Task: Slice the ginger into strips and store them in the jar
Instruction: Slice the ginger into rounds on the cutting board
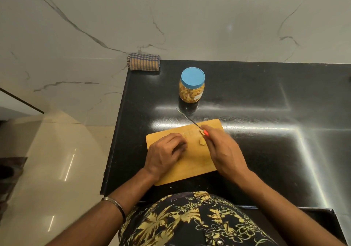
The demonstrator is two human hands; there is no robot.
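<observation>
On the black bench [247, 97] lies a wooden cutting board [193, 162]. The right hand [224, 149] has its grip closed around a red-handled knife [191, 122], blade pointing up-left. The left hand [163, 154] rests curled on the board; whether its grip holds anything is hidden. A ginger piece [202, 141] lies between the hands. The blue-lidded jar [192, 85] stands closed behind the board.

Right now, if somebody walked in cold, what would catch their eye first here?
Probably the jar with its bright blue lid, standing closed on the black counter beyond the wooden cutting board. Next, the right hand gripping a red-handled knife over a small ginger piece on the board, the left hand curled beside it. A checked cloth sits at the counter's far corner.
</observation>
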